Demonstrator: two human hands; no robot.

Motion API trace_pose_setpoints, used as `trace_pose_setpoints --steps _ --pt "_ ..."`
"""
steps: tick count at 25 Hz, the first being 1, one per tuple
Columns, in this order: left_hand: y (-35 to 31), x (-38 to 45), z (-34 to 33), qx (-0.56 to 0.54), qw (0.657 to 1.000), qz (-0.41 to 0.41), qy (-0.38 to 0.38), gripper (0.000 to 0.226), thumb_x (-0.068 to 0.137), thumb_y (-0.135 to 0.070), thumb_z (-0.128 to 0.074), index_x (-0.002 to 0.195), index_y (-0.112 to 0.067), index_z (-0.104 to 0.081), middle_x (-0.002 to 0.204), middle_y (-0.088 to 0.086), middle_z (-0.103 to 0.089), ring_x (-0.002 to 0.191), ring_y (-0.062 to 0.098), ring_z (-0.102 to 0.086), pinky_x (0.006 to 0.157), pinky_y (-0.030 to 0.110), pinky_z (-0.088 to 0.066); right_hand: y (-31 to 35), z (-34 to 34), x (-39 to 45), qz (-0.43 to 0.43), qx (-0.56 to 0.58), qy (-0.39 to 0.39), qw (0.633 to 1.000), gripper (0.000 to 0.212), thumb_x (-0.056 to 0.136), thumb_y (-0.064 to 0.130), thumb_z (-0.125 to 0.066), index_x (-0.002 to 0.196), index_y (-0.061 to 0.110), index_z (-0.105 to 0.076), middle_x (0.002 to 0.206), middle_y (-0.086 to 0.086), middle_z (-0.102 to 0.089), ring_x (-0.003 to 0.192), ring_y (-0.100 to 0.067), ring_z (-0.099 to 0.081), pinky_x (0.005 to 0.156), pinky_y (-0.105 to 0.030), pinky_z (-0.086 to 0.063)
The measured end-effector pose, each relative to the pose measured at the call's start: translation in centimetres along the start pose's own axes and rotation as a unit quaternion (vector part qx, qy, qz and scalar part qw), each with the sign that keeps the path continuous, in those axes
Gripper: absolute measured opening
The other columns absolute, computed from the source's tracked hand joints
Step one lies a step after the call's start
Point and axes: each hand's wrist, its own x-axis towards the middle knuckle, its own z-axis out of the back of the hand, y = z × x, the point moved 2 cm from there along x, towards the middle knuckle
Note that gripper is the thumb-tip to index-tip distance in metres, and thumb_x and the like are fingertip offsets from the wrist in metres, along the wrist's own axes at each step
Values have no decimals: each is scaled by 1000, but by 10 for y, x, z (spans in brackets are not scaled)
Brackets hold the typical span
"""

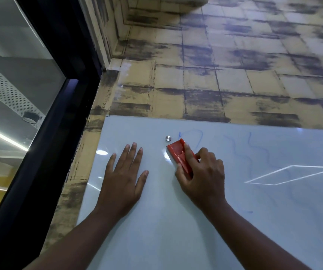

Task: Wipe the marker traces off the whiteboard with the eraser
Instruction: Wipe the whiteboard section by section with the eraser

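The whiteboard (176, 221) runs off the frame at right and bottom, its blue marker traces (254, 151) faint and partly lost in glare. My left hand (124, 176) lies flat on the board, fingers straight and spread. My right hand (203, 175) has its grip clamped on the red eraser (178, 152), pressed near the board's top edge just below a metal stud (168, 138); my fingers hide its lower end.

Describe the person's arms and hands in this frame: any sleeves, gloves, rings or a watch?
Both arms are bare up to the picture's edge, with no sleeves showing. The left hand and right hand wear no gloves, and no rings, watch or wristband are visible. The nails look short and unpainted.
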Motion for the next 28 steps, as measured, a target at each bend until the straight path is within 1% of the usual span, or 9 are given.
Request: trace_pose_setpoints --steps 2,7,9,12,14,18,22,25,28 --pt "-1 0 -6 5 1000 2 -2 68 112 -52 -22 167 -14 -34 175 7 -27 162 26 -25 128 60 -29 -12 4 -2 23 -12 3 1000 58 93 43 -52 143 14 -60 91 -9 -54 78 -30 -51 65 -39 -40" --pt "0 -4 -9 10 1000 1 -10 66 111 -49 -27 169 -16 -29 177 4 -21 164 22 -19 130 57 -24 -35 0 33 -41 -36 10 998 56 96 38 -56 147 13 -56 100 -13 -59 88 -34 -56 70 -42 -45" --pt "0 -4 -11 5 1000 4 -9 67 111 -50 -28 169 -18 -27 178 3 -20 165 21 -17 131 56 -22 -18 -6 55 -21 -37 36 998 53 99 33 -60 148 15 -54 109 -15 -62 97 -36 -57 77 -45 -45" --pt "1 -5 -12 1 1000 7 -10 67 110 -51 -29 169 -19 -27 177 2 -20 164 20 -17 132 55 -21 7 -12 82 27 -37 100 994 55 105 35 -53 157 22 -43 128 -13 -60 114 -34 -53 89 -45 -41" --pt "2 -6 -11 -2 1000 4 -8 67 111 -51 -28 169 -19 -26 178 2 -19 165 20 -17 132 54 -20 -1 -11 91 49 -40 118 991 55 106 36 -52 158 25 -40 134 -11 -59 119 -34 -52 93 -45 -40" --pt "1 -7 -10 -5 1000 2 -9 66 111 -50 -26 170 -18 -26 178 2 -18 165 19 -15 132 55 -20 -53 3 91 -4 -48 94 994 54 103 32 -58 156 29 -45 131 -13 -63 115 -38 -54 86 -43 -38" --pt "-2 -6 -9 -3 1000 8 -8 66 111 -49 -26 169 -17 -27 177 4 -20 164 22 -18 131 57 -22 -54 -2 92 -16 -58 89 994 51 102 26 -61 152 26 -50 129 -16 -66 112 -41 -56 89 -45 -41" --pt "-3 -6 -8 -8 1000 12 -9 67 110 -48 -28 169 -18 -27 178 4 -19 165 22 -17 131 58 -21 -22 -13 117 32 -35 101 994 50 103 26 -57 153 28 -49 139 -12 -62 116 -39 -55 97 -46 -42" --pt "-3 -6 -9 -8 1000 18 -8 67 111 -51 -26 170 -20 -26 178 2 -18 165 21 -16 132 56 -18 31 -25 132 121 -18 152 981 51 109 31 -46 159 34 -36 153 -9 -50 128 -35 -50 106 -47 -37"
